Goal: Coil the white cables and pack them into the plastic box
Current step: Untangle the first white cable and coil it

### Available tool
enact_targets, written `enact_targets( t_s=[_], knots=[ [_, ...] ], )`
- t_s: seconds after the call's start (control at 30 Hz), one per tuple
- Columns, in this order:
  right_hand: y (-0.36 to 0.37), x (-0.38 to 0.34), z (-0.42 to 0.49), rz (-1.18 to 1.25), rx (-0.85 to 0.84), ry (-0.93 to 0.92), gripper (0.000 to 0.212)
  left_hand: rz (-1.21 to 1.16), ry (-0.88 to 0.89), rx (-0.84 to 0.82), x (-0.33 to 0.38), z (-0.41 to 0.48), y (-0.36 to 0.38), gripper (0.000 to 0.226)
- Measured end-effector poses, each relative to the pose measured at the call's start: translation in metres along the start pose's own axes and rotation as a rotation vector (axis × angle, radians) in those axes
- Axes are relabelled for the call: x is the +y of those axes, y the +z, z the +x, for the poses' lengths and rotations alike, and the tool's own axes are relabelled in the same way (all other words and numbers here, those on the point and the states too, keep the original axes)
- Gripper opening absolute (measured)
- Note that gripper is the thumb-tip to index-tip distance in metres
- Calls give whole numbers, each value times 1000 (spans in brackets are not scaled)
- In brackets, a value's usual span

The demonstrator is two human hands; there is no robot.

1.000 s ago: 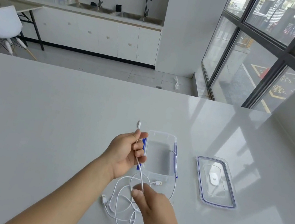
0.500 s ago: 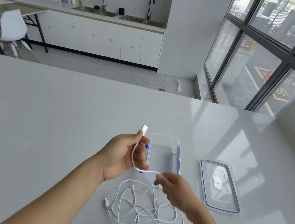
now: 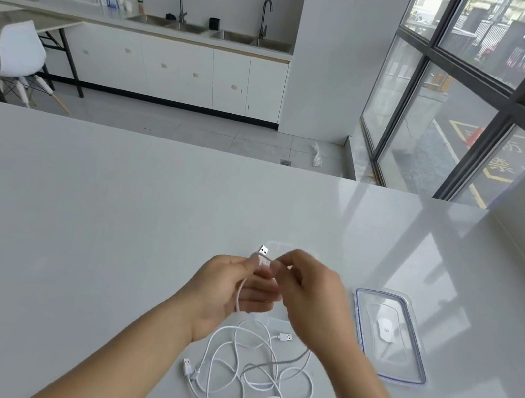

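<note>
head view: i'm starting a coil on one white cable [image 3: 240, 294]. the way to do it well, i judge, is to pin the plug end firmly in my left hand while my right hand lays even, untwisted loops over the left fingers, each small enough for the plastic box [image 3: 270, 321]. my left hand [image 3: 231, 294] is raised with its palm turned inward, thumb and forefinger pinching the cable just below its usb plug [image 3: 263, 251], which sticks up above the fingers; a first bend of cable hangs down across the palm. my right hand [image 3: 310, 297], blurred, is curled, fingertips apparently pinching the same cable right beside the left thumb, so the two hands are close together above the box. the tangle of white cables [image 3: 256, 371] lies on the worktop [image 3: 77, 220] below my wrists. the box is mostly hidden behind my hands, and its lid [image 3: 387, 334] lies to the right.
</note>
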State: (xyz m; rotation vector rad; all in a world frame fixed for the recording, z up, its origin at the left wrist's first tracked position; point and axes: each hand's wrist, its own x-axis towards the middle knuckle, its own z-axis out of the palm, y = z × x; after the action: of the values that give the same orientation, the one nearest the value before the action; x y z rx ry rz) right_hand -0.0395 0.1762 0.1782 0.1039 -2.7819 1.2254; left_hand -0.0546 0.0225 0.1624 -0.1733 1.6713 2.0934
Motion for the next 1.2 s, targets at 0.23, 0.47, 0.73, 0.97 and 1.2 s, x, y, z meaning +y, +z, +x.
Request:
enact_targets(
  t_s=[0.23,0.47,0.73,0.97,1.2],
  knots=[
    [35,18,-32,39,92,-119,20,-615,-2,-132,9,-10,7,31],
    [47,45,-32,414,-139,-60,26,-628,88,-137,18,-12,6,28],
    [11,68,23,121,-550,55,24,-28,-48,-342,20,-26,-8,29],
    [-23,0,38,130,-257,23,30,203,74,-100,12,-20,-1,36],
    [-19,-24,8,276,-108,-19,22,150,250,118,6,-14,6,36]
  ],
)
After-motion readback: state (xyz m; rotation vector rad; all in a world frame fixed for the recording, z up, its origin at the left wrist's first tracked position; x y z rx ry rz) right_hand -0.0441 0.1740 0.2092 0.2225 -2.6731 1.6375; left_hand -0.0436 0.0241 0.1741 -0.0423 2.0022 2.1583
